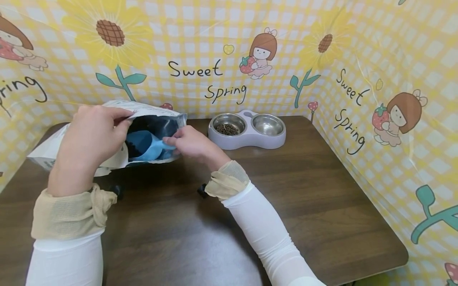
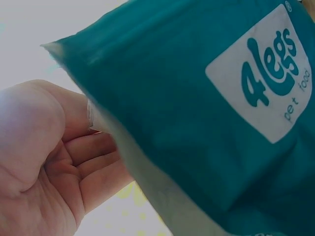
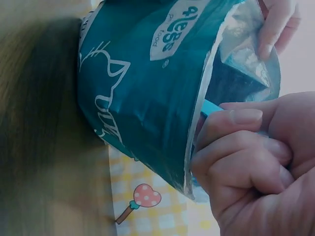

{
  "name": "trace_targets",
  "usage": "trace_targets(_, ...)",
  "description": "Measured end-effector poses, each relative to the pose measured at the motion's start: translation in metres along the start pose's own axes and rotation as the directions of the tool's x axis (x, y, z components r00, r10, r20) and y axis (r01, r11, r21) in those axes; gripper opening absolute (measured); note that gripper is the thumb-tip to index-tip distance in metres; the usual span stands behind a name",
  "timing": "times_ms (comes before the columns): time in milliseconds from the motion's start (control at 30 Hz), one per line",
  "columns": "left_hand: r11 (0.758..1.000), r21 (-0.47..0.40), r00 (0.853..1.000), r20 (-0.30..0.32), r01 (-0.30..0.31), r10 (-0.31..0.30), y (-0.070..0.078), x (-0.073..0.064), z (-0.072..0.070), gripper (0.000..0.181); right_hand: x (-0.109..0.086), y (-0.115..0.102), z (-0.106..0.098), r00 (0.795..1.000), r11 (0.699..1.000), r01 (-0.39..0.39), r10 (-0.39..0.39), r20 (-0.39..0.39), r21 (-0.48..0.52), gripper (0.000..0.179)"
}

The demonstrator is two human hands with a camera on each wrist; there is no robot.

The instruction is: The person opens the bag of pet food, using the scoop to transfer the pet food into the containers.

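Note:
A pet food bag (image 1: pixel 50 147) lies tilted at the table's left, its mouth facing me and showing a silvery lining. My left hand (image 1: pixel 91 137) pinches the upper rim of that mouth between thumb and fingers. Inside the opening is a light blue scoop (image 1: pixel 152 147) with dark kibble (image 1: pixel 133 147) in it. The scoop's handle is gripped by my right hand (image 1: pixel 195 143) at the mouth's right side. In the right wrist view the fingers of my right hand (image 3: pixel 251 162) curl round the handle beside the bag's teal side (image 3: pixel 142 93).
A pale lilac double-bowl stand (image 1: pixel 247 140) sits at the table's back edge, right of the bag. Its left steel bowl holds some kibble (image 1: pixel 228 129); the right steel bowl (image 1: pixel 267 126) shows bare metal. Yellow checked cloth (image 1: pixel 193 35) hangs behind the brown table (image 1: pixel 304 206).

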State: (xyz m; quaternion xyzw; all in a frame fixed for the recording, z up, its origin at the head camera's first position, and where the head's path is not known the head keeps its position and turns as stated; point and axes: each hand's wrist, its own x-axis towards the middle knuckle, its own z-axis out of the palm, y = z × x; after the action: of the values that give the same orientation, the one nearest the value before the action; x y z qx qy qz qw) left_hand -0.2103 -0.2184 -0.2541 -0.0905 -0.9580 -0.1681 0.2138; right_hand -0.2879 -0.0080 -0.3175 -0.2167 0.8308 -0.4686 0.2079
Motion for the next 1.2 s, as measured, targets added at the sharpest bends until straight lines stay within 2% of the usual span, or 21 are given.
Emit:
trace_targets(133, 1.0, -0.007, 1.0, 0.008, 0.01, -0.01, 0.0, 0.0, 0.0, 0.031, -0.001, 0.004, -0.008, 0.998, 0.991, -0.058, 0.058, 0.005, 0.125, 0.049)
trace_targets(400, 1.0, -0.004, 1.0, 0.017, 0.014, -0.014, -0.001, 0.001, -0.001, 0.031, -0.005, 0.012, -0.025, 0.997, 0.977, -0.077, 0.075, 0.017, 0.2, 0.044)
trace_targets(733, 1.0, -0.019, 0.999, 0.033, 0.024, -0.024, -0.002, 0.001, 0.001, 0.033, -0.003, 0.023, -0.035, 0.996, 0.966, -0.09, 0.086, 0.025, 0.242, 0.046)
trace_targets(1000, 1.0, -0.015, 0.999, 0.037, 0.025, -0.024, -0.003, 0.002, -0.001, 0.033, -0.002, 0.029, -0.043, 0.994, 0.966, -0.105, 0.1, 0.031, 0.235, 0.044)
trace_targets(1200, 1.0, -0.012, 1.0, 0.018, 0.009, -0.009, -0.004, 0.001, -0.001, 0.031, -0.007, 0.029, -0.052, 0.995, 0.966, -0.103, 0.096, 0.042, 0.237, 0.039)
